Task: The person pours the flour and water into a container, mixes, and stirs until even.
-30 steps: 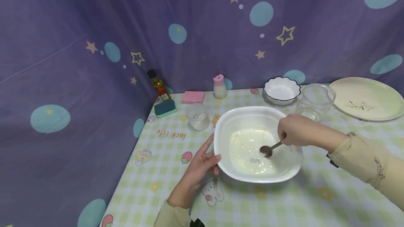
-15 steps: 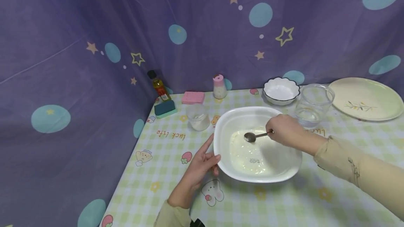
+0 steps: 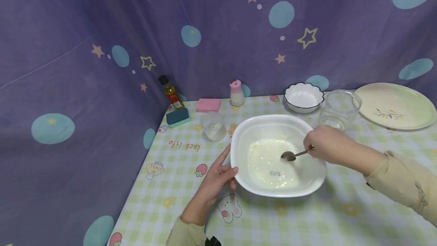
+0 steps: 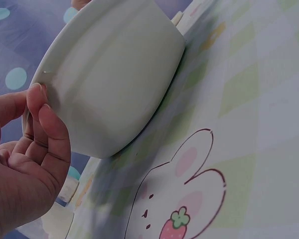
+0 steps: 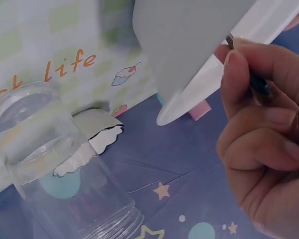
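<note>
A white basin point(image 3: 246, 177) with rounded corners stands on the table, a pale, glossy, creamy liquid point(image 3: 268, 160) covering its bottom. My left hand point(image 3: 216, 181) pinches the basin's left rim; in the left wrist view the fingers point(image 4: 52, 129) curl against the outer wall. Over the basin's right side, my right hand point(image 3: 329, 147) pinches a small metal spoon point(image 3: 288, 156) by its handle. The spoon's bowl points left, above the liquid, and some white grains show at its edge. In the right wrist view the dark handle end point(image 5: 259, 83) sticks out between thumb and fingers.
Behind the basin stand a clear cup of white powder point(image 3: 214, 130), a pink-topped shaker point(image 3: 237, 94), a scalloped bowl point(image 3: 304, 98) and a clear jar point(image 3: 339, 109). An oval plate point(image 3: 396, 105) lies at right. An oil bottle point(image 3: 172, 94) and two sponges point(image 3: 208, 105) sit back left.
The right hand with the spoon moved left and away over the basin, then came back right and nearer. The left hand stays on the rim.
</note>
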{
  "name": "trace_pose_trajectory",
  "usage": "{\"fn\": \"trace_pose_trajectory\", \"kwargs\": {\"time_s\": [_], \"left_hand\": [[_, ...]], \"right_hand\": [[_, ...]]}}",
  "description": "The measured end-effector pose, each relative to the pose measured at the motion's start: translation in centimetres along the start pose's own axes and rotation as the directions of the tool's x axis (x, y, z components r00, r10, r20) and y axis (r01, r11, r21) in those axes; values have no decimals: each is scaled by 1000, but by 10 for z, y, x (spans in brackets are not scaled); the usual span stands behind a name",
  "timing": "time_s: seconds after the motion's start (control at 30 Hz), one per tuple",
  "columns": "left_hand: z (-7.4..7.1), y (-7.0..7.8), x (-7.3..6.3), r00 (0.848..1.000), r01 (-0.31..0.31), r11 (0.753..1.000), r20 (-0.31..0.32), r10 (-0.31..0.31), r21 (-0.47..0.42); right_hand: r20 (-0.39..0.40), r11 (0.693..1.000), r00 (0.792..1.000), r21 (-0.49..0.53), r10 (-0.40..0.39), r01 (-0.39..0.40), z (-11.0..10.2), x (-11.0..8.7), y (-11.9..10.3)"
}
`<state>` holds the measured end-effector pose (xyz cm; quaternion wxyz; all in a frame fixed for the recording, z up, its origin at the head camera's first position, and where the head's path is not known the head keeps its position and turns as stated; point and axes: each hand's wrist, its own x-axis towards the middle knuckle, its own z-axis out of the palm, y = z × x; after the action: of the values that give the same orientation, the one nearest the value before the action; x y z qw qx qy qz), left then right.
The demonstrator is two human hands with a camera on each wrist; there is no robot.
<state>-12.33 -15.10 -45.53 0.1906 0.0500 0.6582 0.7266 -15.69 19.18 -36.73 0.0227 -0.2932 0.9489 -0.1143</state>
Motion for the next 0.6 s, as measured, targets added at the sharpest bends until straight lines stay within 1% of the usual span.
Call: {"fn": "trace_pose_trajectory", "kwargs": {"time_s": [0.1,0.23,0.4,0.6], "left_hand": [[0,1,0,1000,4,1000,-5,-4,4],[0,1,0,1000,8,1000,-8,-8,7],[1,1,0,1000,6,1000,-6,-6,7],[1,2,0,1000,13,1000,-9,-13,8]], "right_hand": [[-16,999,1000,-39,-20,20,1,-4,-4],[-71,995,996,-89,-62,56,5,-7,-6],[-142,989,986,-131,-90,71,9,-7,-7],[-161,975,979,-202,-129,95,13,-7,-8]]}}
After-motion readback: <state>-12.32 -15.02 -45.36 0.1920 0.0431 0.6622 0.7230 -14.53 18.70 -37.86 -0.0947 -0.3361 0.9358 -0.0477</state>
